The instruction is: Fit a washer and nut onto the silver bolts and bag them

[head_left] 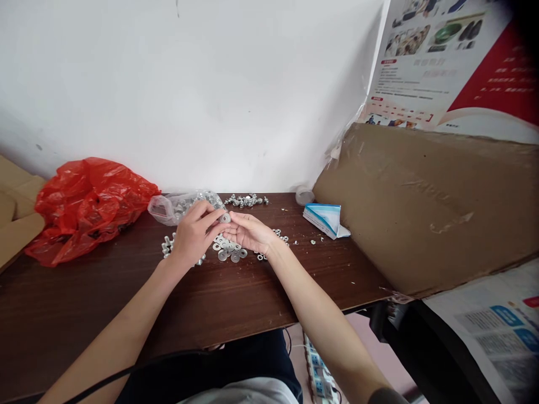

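Note:
Over the pile of hardware my two hands meet. My left hand pinches a round metal washer between thumb and forefinger, its flat face and centre hole turned toward me. From the other side, my right hand has its fingertips closed at the washer's right edge; whether a bolt also sits there is too small to tell. Loose flat washers lie spread on the table below. Bolts stand partly hidden behind my left hand, and small nuts lie beside my right wrist.
A clear bag of metal parts and a row of assembled bolts lie near the wall. A red plastic bag sits left, a round clear lid and a blue-white packet right. Cardboard borders the table's right side.

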The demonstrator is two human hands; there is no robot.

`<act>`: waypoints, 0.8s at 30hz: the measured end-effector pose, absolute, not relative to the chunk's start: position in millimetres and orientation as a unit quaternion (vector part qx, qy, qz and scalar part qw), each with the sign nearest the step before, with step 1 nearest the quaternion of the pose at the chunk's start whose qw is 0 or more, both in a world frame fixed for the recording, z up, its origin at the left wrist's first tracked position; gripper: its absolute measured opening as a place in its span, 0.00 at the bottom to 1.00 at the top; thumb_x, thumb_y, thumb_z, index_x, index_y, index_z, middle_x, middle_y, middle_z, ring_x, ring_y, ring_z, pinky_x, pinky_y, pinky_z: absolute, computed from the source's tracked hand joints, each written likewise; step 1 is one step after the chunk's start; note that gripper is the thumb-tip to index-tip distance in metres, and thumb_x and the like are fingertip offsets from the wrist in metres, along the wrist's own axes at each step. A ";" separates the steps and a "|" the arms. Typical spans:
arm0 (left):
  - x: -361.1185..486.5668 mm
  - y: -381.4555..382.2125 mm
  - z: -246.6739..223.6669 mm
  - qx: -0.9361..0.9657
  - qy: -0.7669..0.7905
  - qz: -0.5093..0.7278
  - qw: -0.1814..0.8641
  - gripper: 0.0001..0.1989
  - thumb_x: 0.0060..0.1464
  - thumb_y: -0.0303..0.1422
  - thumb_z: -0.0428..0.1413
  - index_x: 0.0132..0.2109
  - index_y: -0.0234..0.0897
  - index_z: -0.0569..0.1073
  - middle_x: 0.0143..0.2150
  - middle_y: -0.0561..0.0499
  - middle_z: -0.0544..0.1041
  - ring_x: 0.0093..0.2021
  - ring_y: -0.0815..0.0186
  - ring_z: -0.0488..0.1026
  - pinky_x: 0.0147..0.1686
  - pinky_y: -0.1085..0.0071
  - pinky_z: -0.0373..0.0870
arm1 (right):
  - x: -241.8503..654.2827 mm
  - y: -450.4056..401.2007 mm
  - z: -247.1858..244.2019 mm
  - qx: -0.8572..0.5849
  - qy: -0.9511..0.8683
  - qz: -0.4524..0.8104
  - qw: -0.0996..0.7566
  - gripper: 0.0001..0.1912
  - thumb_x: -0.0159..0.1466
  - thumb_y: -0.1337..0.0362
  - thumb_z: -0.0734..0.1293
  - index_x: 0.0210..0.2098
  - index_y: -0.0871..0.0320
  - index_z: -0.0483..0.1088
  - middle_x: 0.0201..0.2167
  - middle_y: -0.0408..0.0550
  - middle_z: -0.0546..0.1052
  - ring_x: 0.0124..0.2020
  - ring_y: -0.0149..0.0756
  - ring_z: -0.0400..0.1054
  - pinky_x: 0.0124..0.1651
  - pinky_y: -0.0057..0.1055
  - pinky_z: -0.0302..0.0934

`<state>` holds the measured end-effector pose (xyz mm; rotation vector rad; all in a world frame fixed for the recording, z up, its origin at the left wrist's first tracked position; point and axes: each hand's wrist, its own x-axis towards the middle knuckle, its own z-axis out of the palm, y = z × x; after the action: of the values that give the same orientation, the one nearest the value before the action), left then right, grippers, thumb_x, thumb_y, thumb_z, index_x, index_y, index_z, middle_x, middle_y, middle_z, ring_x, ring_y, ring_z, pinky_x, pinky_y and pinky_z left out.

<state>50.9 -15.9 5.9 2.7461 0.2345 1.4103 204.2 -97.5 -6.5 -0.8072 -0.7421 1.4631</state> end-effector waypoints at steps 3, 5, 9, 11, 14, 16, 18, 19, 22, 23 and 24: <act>51.8 -14.3 4.2 0.890 0.085 0.446 0.028 0.08 0.61 0.35 0.54 0.45 0.39 0.74 0.36 0.50 0.68 0.36 0.64 0.65 0.35 0.67 0.66 | 205.2 -96.4 -8.1 -0.362 -0.323 0.609 0.628 0.10 0.52 0.60 0.76 0.31 0.56 0.74 0.32 0.48 0.77 0.36 0.35 0.71 0.47 0.38 0.69; 52.2 -13.3 2.8 0.896 0.092 0.434 0.031 0.09 0.61 0.35 0.54 0.47 0.39 0.74 0.37 0.49 0.70 0.38 0.63 0.66 0.36 0.66 0.67 | 205.3 -95.7 -8.4 -0.367 -0.317 0.601 0.635 0.10 0.52 0.61 0.76 0.29 0.56 0.73 0.31 0.48 0.76 0.35 0.35 0.71 0.46 0.39 0.69; 52.8 -12.6 0.5 0.904 0.095 0.414 0.044 0.12 0.61 0.34 0.54 0.50 0.39 0.73 0.39 0.48 0.73 0.41 0.62 0.67 0.38 0.65 0.68 | 204.0 -95.5 -7.6 -0.373 -0.300 0.599 0.642 0.09 0.52 0.63 0.76 0.26 0.56 0.71 0.29 0.45 0.75 0.34 0.32 0.70 0.46 0.35 0.68; 53.0 -12.7 0.0 0.904 0.094 0.414 0.050 0.11 0.60 0.34 0.55 0.49 0.38 0.74 0.39 0.48 0.74 0.41 0.61 0.67 0.39 0.65 0.68 | 203.5 -96.1 -7.0 -0.377 -0.296 0.600 0.641 0.09 0.52 0.64 0.76 0.25 0.56 0.71 0.27 0.44 0.74 0.32 0.30 0.69 0.45 0.33 0.68; 53.2 -12.8 0.2 0.899 0.092 0.423 0.059 0.10 0.60 0.34 0.56 0.47 0.38 0.75 0.39 0.48 0.75 0.41 0.61 0.68 0.39 0.64 0.68 | 203.8 -97.3 -5.8 -0.371 -0.300 0.603 0.639 0.09 0.51 0.65 0.77 0.25 0.57 0.73 0.26 0.43 0.74 0.30 0.28 0.68 0.44 0.30 0.68; 53.1 -12.7 0.5 0.897 0.091 0.429 0.064 0.09 0.60 0.34 0.55 0.47 0.39 0.75 0.38 0.48 0.75 0.40 0.62 0.68 0.39 0.64 0.68 | 204.8 -97.9 -5.2 -0.370 -0.307 0.604 0.635 0.10 0.50 0.65 0.77 0.29 0.57 0.75 0.28 0.43 0.75 0.30 0.28 0.69 0.44 0.30 0.68; 52.8 -12.5 0.5 0.896 0.093 0.431 0.062 0.09 0.61 0.34 0.54 0.47 0.40 0.76 0.39 0.48 0.74 0.41 0.62 0.68 0.39 0.63 0.69 | 205.9 -98.2 -5.2 -0.381 -0.318 0.601 0.627 0.12 0.49 0.64 0.78 0.33 0.57 0.76 0.29 0.44 0.76 0.31 0.29 0.70 0.44 0.31 0.69; 52.6 -12.3 0.3 0.896 0.093 0.430 0.060 0.10 0.61 0.34 0.54 0.47 0.41 0.76 0.40 0.48 0.74 0.41 0.62 0.69 0.39 0.63 0.69 | 206.4 -98.1 -5.6 -0.388 -0.323 0.597 0.623 0.13 0.49 0.64 0.77 0.34 0.57 0.77 0.30 0.45 0.77 0.31 0.29 0.70 0.44 0.31 0.69; 51.9 -11.6 -0.9 0.900 0.100 0.421 0.052 0.10 0.60 0.36 0.55 0.48 0.41 0.76 0.41 0.47 0.75 0.42 0.61 0.69 0.40 0.62 0.69 | 207.5 -97.4 -8.1 -0.403 -0.343 0.582 0.617 0.11 0.50 0.63 0.77 0.33 0.58 0.78 0.30 0.46 0.77 0.32 0.29 0.71 0.44 0.30 0.68; 51.7 -11.4 -1.4 0.903 0.105 0.414 0.048 0.11 0.60 0.36 0.56 0.48 0.41 0.76 0.42 0.47 0.75 0.42 0.61 0.69 0.40 0.62 0.69 | 207.6 -97.1 -9.0 -0.407 -0.350 0.576 0.616 0.10 0.51 0.63 0.77 0.33 0.57 0.78 0.30 0.46 0.77 0.32 0.29 0.71 0.44 0.29 0.68; 51.6 -11.3 -1.9 0.906 0.111 0.407 0.045 0.11 0.59 0.36 0.56 0.48 0.41 0.76 0.42 0.47 0.75 0.43 0.60 0.69 0.41 0.62 0.70 | 207.6 -96.8 -9.9 -0.411 -0.356 0.569 0.617 0.10 0.51 0.63 0.77 0.32 0.57 0.79 0.30 0.46 0.78 0.33 0.29 0.71 0.44 0.30 0.68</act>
<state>51.6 -11.3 -1.9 2.7671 0.3398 1.2432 207.6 -96.8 -9.9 -0.9469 -0.8204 1.3093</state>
